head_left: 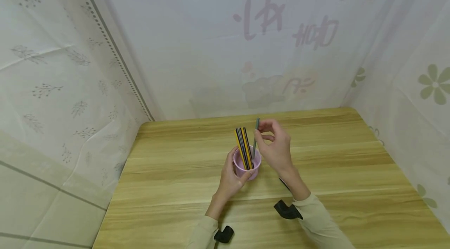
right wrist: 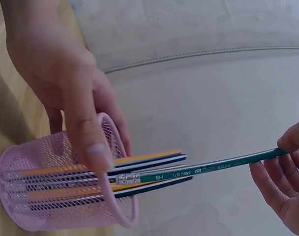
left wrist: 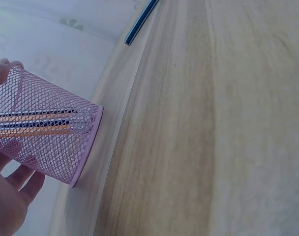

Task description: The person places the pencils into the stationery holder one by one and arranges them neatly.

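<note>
A pink mesh pencil cup (head_left: 252, 175) stands on the table, and my left hand (head_left: 229, 178) grips it round the side, thumb at the near rim. Inside lean several pencils (head_left: 243, 147), yellow, dark and striped, their lower ends visible through the mesh in the left wrist view. My right hand (head_left: 277, 150) pinches a green pencil (right wrist: 213, 165) near its upper end. In the right wrist view its metal eraser end (right wrist: 128, 178) points down at the cup's mouth, overlapping the rim beside the other pencils.
Another dark pencil (left wrist: 141, 22) lies on the wooden table (head_left: 168, 186), partly hidden under my right wrist in the head view. Black wrist mounts (head_left: 288, 210) sit on both forearms. Patterned cloth walls (head_left: 197, 45) enclose the table at the back and sides.
</note>
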Available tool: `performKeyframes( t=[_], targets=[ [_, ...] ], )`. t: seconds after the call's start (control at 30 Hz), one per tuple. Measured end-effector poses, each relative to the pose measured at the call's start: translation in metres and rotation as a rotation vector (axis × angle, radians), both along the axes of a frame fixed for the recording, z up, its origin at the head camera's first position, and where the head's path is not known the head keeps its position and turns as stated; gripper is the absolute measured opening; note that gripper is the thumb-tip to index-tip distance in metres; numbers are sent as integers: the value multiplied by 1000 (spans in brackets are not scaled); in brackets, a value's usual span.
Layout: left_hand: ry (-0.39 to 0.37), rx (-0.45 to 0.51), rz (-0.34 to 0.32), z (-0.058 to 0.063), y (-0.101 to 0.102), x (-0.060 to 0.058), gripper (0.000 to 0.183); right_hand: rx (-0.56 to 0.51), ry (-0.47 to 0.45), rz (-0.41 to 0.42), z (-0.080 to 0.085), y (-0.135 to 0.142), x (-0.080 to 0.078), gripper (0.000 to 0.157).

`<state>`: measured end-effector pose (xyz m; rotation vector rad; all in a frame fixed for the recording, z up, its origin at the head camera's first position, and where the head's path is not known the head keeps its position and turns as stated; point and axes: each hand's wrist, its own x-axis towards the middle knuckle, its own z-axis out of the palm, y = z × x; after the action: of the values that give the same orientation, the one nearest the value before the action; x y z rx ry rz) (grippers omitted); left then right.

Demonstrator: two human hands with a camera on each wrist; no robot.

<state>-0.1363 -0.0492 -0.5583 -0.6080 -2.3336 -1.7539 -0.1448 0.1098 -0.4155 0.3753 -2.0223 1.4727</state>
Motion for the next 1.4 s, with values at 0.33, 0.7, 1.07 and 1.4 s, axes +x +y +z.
performKeyframes(
  t=[0.33, 0.7, 1.07, 1.4],
  targets=[
    [8, 5, -8, -2, 0, 0, 89, 21, -131, 64, -31, -17, -8, 19],
    [38, -21, -3, -3, 1, 1, 89, 74, -173, 84, -56, -27, -9, 20],
    [-1, -11, -26, -5, 0, 1, 89, 126, -221, 81, -67, -23, -6, 20],
    [-12, -18, 7, -5, -1, 0, 89, 129, -264, 41, -69, -4, -1, 20]
  ],
)
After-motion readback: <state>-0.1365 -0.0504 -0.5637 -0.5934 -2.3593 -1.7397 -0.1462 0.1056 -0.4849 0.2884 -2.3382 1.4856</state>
